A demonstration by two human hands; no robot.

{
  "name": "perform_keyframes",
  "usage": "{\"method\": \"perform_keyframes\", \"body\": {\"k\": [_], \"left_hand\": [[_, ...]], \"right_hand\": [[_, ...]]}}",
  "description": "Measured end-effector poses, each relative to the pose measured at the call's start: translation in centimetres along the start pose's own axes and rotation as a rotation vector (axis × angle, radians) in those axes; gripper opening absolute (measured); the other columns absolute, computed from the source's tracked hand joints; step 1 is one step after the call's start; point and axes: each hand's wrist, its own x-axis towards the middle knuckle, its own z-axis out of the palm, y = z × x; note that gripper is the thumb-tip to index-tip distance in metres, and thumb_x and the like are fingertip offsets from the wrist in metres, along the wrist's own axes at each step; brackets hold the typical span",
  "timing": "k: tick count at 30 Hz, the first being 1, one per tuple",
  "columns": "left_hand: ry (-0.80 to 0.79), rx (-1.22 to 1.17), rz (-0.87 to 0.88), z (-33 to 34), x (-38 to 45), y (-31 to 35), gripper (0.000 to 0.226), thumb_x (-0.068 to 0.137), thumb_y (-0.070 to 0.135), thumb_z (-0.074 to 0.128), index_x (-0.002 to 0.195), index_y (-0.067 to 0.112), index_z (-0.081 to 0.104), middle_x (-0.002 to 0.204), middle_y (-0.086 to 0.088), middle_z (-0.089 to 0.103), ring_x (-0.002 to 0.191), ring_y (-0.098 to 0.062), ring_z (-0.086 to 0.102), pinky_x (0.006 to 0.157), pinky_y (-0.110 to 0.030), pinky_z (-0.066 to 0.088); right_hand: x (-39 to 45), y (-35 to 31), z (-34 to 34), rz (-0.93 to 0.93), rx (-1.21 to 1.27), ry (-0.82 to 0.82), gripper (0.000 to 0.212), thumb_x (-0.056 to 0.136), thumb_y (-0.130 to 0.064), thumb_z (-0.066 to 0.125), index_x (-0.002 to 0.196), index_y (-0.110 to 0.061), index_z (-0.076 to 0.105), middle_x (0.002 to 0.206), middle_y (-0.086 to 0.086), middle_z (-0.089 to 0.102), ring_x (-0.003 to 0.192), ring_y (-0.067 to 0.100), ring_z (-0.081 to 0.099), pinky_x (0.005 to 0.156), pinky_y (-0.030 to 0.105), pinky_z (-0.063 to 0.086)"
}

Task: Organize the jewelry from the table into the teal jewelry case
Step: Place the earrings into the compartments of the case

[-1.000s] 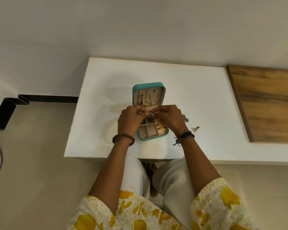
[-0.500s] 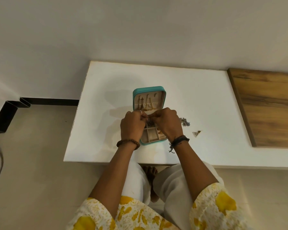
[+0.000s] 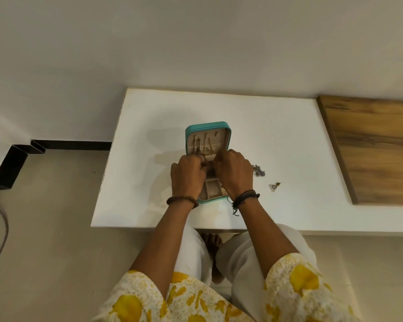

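white table (image 3: 149,135) holds an open teal jewelry case (image 3: 207,126), chains hanging in its lid; left hand (image 3: 187,176) and right hand (image 3: 234,171) curl over it, grasp unclear.

White table (image 3: 149,126) (wood panel (image 3: 377,147) beside), beige floor (image 3: 44,228).

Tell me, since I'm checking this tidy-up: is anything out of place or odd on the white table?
Two pieces lie loose outside the open teal jewelry case: a tangled silvery chain beside the right hand, and a small triangular gold earring farther right. Nothing looks spilled or damaged.
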Motion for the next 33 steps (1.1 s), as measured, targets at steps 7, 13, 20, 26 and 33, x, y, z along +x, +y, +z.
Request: {"method": "perform_keyframes", "body": {"k": [7, 13, 20, 26, 33], "left_hand": [[0.019, 0.031, 0.015, -0.4, -0.3, -0.2, 0.022, 0.09, 0.023, 0.054, 0.109, 0.017, 0.064, 0.101, -0.008, 0.069, 0.092, -0.025, 0.063, 0.071, -0.032, 0.049], [0.011, 0.092, -0.006, -0.4, -0.4, 0.5, 0.023, 0.091, 0.032, 0.052, 0.106, 0.017, 0.06, 0.098, -0.007, 0.069, 0.088, -0.026, 0.064, 0.066, -0.028, 0.044], [0.109, -0.027, -0.255, -2.5, -2.2, -0.8, 0.016, 0.092, 0.025, 0.052, 0.1, 0.014, 0.059, 0.104, -0.01, 0.067, 0.094, -0.03, 0.061, 0.068, -0.029, 0.038], [-0.014, -0.17, -0.369, -1.4, -2.3, -1.7, 0.016, 0.089, 0.023, 0.054, 0.104, 0.015, 0.056, 0.103, -0.013, 0.068, 0.089, -0.033, 0.066, 0.083, -0.04, 0.052], [0.01, -0.38, -0.41, -0.8, -1.1, -1.6, 0.016, 0.089, 0.012, 0.048, 0.093, 0.009, 0.064, 0.094, -0.017, 0.07, 0.08, -0.035, 0.067, 0.075, -0.046, 0.057]], "right_hand": [[0.2, 0.6, -0.4, 0.123, 0.129, -0.013, 0.022, 0.088, -0.017, 0.05, 0.096, -0.01, 0.068, 0.097, 0.011, 0.069, 0.088, 0.032, 0.062, 0.067, 0.031, 0.045], [0.1, 0.3, 0.2, 0.101, 0.094, -0.033, 0.022, 0.09, -0.019, 0.047, 0.095, -0.006, 0.063, 0.093, 0.014, 0.066, 0.084, 0.034, 0.062, 0.069, 0.037, 0.05], [-0.9, 2.3, -1.9, 0.272, 0.376, 0.018, 0.017, 0.089, -0.017, 0.056, 0.095, -0.011, 0.07, 0.099, 0.006, 0.071, 0.093, 0.022, 0.063, 0.072, 0.025, 0.041], [-1.9, 4.3, -2.3, 0.404, 0.422, -0.144, 0.017, 0.082, -0.013, 0.066, 0.093, -0.002, 0.071, 0.098, 0.016, 0.071, 0.094, 0.031, 0.064, 0.087, 0.034, 0.05], [-2.3, 4.5, -2.4, 0.456, 0.606, -0.216, 0.014, 0.077, 0.004, 0.062, 0.087, 0.007, 0.071, 0.094, 0.026, 0.07, 0.094, 0.037, 0.065, 0.092, 0.047, 0.05]]}}
